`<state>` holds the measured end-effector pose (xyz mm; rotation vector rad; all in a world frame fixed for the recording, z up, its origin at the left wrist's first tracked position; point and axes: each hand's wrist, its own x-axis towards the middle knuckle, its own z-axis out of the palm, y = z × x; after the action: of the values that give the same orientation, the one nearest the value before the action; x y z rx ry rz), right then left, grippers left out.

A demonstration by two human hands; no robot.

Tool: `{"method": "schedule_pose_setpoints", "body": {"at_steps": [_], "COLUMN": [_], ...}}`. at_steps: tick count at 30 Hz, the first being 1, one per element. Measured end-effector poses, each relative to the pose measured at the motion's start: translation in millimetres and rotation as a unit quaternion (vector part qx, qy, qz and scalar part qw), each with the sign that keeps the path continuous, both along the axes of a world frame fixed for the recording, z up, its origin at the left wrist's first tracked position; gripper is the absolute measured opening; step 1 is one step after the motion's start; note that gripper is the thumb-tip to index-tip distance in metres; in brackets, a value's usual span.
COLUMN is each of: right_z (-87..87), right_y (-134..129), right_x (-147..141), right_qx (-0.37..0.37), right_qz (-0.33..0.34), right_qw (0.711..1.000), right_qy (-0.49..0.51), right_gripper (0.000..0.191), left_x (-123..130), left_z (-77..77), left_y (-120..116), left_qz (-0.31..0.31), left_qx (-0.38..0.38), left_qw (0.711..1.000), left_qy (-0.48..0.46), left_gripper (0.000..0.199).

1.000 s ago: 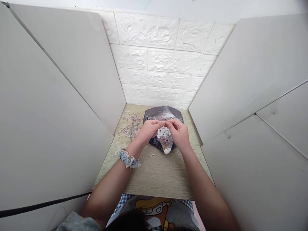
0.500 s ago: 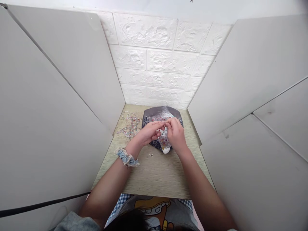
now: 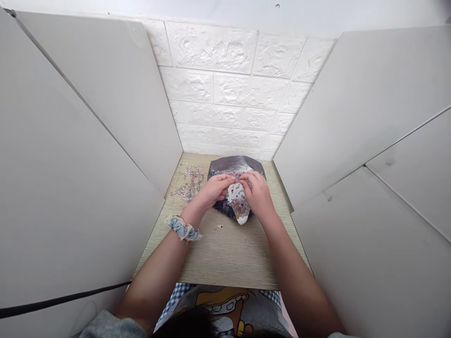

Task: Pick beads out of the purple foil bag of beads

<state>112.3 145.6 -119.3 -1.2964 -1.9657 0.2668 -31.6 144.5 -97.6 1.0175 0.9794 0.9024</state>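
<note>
My left hand [image 3: 215,190] and my right hand [image 3: 256,191] hover over a dark bag [image 3: 227,164] with a silvery lining. Each is closed in a pinch, fingertips a short way apart; whatever they pinch is too small to make out. Loose small beads [image 3: 239,203], clear, pink and red, lie on a white surface within the bag, partly hidden by my hands. To the left of the bag, strings of colourful beads [image 3: 192,182] are spread on the table. A blue scrunchie with lace edging [image 3: 183,230] circles my left wrist.
A tiny shiny piece [image 3: 220,226] lies on the wooden table [image 3: 229,263] before the bag. White panels [image 3: 116,108] [image 3: 352,117] stand on both sides, and a white brick-pattern wall [image 3: 229,89] closes the back.
My fingertips have drawn apart: the left hand shifted slightly left, and the right thumb and fingers straightened from a tighter curl. More of the beads in the bag shows between them.
</note>
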Motion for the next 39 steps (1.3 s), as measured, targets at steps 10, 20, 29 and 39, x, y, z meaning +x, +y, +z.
{"method": "schedule_pose_setpoints", "body": {"at_steps": [10,20,29,39], "right_z": [-10.9,-17.9,-24.5,-27.6], "right_y": [0,0,3,6], "right_x": [-1,-8,-13,-17], "right_qx": [-0.100,-0.062,-0.051,-0.049], "right_qz": [0.001,-0.008,-0.021,-0.018], "right_qw": [0.957,0.962,0.959,0.960], "right_qy": [-0.273,-0.267,-0.278,-0.274], "right_gripper": [0.026,0.026,0.027,0.026], "left_x": [-3,-1,-3,-2], "left_z": [-2.0,2.6,3.5,0.3], "left_y": [3,1,1,1], "left_qz": [0.077,0.111,0.109,0.089], "left_qx": [0.029,0.044,0.057,0.050], "left_qw": [0.997,0.993,0.992,0.994], "left_qy": [0.009,0.004,0.018,0.026], "left_gripper": [0.023,0.021,0.022,0.023]}}
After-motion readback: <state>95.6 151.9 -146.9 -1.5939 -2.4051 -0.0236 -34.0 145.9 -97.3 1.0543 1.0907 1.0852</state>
